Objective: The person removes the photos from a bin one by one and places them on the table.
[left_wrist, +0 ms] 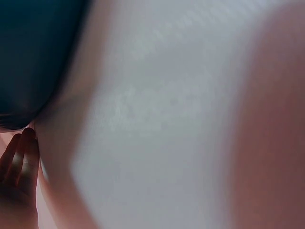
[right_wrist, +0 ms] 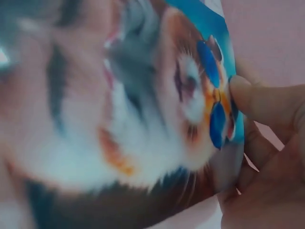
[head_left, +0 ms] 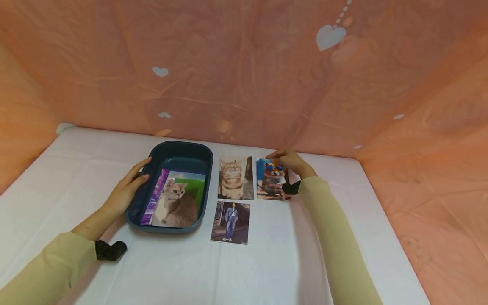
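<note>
My right hand point(head_left: 292, 163) pinches the top edge of a photo card point(head_left: 271, 180) showing a hamster in blue sunglasses. In the right wrist view the thumb lies on the printed face of that card point(right_wrist: 143, 105), with fingers behind it. At the left, my left hand point(head_left: 127, 186) rests against the side of a dark teal plastic tray point(head_left: 167, 230), its visible fingers point(left_wrist: 29, 155) fairly straight. Inside the tray lies a picture of a cat point(head_left: 181, 199) over a purple-edged one.
Left of the hamster card lies a tabby cat photo point(head_left: 235, 180). Nearer me is a photo of a person in denim point(head_left: 230, 224). They lie on a white-covered table point(head_left: 267, 271), with an orange curtain point(head_left: 244, 84) bearing white hearts behind.
</note>
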`<state>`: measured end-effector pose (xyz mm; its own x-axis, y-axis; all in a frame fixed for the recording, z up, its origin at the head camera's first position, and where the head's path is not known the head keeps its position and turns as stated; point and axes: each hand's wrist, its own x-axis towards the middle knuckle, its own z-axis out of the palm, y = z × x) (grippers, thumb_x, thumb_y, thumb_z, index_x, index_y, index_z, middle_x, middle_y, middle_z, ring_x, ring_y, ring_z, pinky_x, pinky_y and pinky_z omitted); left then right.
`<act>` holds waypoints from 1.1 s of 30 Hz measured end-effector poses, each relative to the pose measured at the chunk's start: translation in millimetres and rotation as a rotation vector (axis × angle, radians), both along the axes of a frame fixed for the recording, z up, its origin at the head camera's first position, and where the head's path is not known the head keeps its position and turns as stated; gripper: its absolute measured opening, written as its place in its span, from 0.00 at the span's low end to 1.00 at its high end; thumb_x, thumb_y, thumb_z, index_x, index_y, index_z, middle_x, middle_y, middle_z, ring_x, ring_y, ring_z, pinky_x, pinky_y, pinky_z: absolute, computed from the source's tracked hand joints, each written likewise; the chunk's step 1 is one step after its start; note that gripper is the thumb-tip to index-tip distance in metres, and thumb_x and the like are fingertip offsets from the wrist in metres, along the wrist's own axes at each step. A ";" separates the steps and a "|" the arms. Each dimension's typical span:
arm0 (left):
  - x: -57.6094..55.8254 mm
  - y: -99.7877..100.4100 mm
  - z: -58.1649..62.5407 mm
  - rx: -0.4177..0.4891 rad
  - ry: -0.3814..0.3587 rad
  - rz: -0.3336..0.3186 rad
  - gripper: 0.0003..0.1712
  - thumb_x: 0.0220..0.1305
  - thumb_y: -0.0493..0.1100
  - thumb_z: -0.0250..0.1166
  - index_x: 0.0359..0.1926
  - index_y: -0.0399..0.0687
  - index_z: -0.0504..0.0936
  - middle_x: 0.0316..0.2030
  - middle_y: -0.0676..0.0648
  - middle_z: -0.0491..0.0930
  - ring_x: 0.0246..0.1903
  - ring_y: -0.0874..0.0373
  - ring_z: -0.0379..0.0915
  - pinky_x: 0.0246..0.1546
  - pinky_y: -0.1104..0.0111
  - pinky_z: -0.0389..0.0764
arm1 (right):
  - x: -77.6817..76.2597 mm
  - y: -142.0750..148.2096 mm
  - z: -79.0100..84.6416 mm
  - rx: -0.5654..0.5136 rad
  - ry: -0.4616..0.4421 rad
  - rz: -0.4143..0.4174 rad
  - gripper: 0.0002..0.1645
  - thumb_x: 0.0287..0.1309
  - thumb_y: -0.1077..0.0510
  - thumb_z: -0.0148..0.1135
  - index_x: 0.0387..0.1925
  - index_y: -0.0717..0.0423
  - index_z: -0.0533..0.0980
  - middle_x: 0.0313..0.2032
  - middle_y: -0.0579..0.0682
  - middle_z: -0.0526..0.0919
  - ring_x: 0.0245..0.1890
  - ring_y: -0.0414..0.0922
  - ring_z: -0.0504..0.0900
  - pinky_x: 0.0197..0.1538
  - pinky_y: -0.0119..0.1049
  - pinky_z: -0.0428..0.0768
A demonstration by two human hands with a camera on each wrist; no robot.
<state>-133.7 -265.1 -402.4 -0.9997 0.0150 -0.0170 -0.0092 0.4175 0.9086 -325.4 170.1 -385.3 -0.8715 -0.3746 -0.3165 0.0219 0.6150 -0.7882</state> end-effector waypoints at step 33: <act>0.0 0.8 -0.2 -0.005 -0.003 0.015 0.32 0.75 0.52 0.42 0.76 0.56 0.46 0.72 0.30 0.47 0.65 0.30 0.45 0.59 0.31 0.47 | 39.2 -63.4 13.0 -0.299 0.137 -0.230 0.21 0.61 0.50 0.63 0.53 0.54 0.79 0.55 0.54 0.78 0.56 0.50 0.74 0.59 0.49 0.71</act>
<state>-133.7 -264.3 -402.6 -0.9998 -0.0003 -0.0200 -0.0183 0.4218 0.9065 -286.3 106.6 -372.2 -0.9700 -0.2227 -0.0979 0.0144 0.3491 -0.9370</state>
